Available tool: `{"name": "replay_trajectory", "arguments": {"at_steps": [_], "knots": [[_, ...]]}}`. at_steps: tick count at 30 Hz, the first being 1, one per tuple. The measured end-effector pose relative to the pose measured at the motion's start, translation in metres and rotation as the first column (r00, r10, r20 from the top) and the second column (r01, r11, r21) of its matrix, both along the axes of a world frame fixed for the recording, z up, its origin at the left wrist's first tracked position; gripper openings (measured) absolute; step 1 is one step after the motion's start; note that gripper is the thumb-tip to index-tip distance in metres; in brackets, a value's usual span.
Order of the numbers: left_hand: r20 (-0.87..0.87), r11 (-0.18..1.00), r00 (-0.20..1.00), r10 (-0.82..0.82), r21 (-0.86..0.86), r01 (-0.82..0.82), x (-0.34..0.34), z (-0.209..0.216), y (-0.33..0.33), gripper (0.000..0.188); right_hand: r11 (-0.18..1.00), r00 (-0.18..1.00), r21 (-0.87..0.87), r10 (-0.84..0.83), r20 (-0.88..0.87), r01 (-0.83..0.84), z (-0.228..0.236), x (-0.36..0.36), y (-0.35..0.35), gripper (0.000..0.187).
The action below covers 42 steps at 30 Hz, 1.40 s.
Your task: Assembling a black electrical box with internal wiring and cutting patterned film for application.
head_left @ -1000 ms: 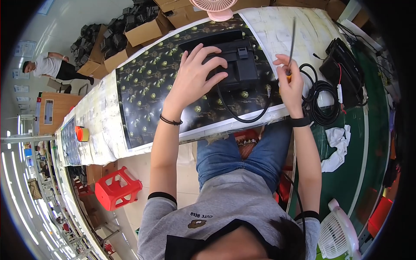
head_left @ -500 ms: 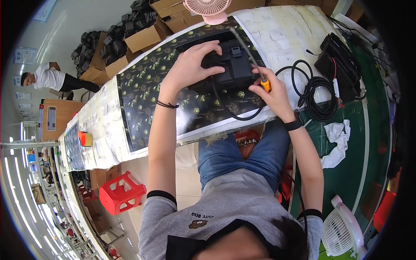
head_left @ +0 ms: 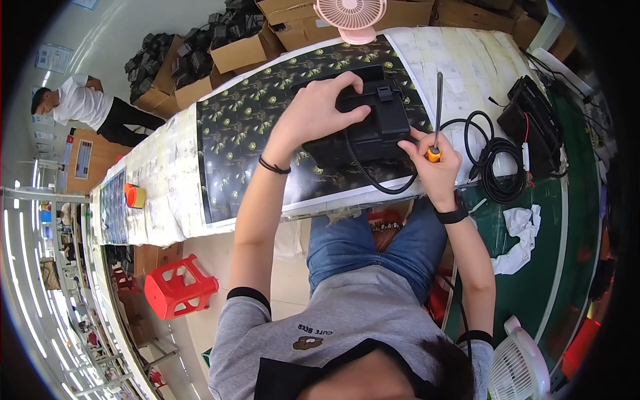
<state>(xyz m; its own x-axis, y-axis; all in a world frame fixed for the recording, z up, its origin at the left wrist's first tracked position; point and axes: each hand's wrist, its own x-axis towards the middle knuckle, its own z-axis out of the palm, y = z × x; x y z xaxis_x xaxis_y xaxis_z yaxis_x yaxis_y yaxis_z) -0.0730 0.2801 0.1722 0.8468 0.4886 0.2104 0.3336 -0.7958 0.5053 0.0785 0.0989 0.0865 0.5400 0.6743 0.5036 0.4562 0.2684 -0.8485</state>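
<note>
A black plastic case [head_left: 383, 123] with a latch on its top lies on the dark patterned sheet [head_left: 247, 147] in front of me. My left hand [head_left: 320, 113] grips it from the left, thumb and index finger curved over its top; the other fingers are partly hidden. In my right hand [head_left: 439, 167] is a screwdriver [head_left: 438, 110] with a yellow handle, its shaft pointing away from me, clear of the case. The thumb and fingertips of that hand touch the case's right near corner. A black cable [head_left: 363, 175] loops from the case along its near side.
To the right lie a coiled black cable [head_left: 500, 170], another black case [head_left: 530, 123] with red and white leads, and crumpled white paper [head_left: 519, 237]. A pink fan [head_left: 353, 17] stands at the far edge. Yellow-and-red tape [head_left: 135, 197] sits left. One person [head_left: 83, 103] stands beyond.
The screwdriver has swung from slanting over the case to pointing straight away beside it. My right hand now touches the case's corner. The whole view has shifted slightly.
</note>
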Motion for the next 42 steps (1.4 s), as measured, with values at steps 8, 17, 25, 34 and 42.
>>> {"name": "replay_trajectory", "arguments": {"at_steps": [8,17,25,34,42], "knots": [[0.011,0.971,0.975,-0.221,-0.094,0.221,-0.005,-0.001,0.032,0.043,0.999,0.998,0.023,-0.044,-0.046,0.045,0.000,-0.002,0.012,0.033],[0.036,0.974,0.981,-0.192,-0.113,0.194,0.000,-0.001,0.029,0.041,0.997,0.997,-0.078,0.006,-0.071,-0.011,0.002,0.012,0.013,0.028],[0.098,0.949,0.992,0.084,0.297,-0.109,0.008,-0.023,-0.015,0.035,0.982,0.998,-0.182,0.055,0.011,-0.052,-0.002,0.020,0.001,0.009],[0.151,0.874,0.952,0.267,0.379,-0.306,-0.002,-0.038,-0.018,0.034,0.887,0.963,-0.422,0.250,0.098,-0.187,0.076,0.008,-0.042,0.048],[0.464,0.874,0.786,0.408,0.052,-0.484,-0.057,-0.064,-0.044,0.048,0.818,0.857,-0.575,0.314,0.409,-0.025,0.060,-0.003,-0.071,0.057]]}}
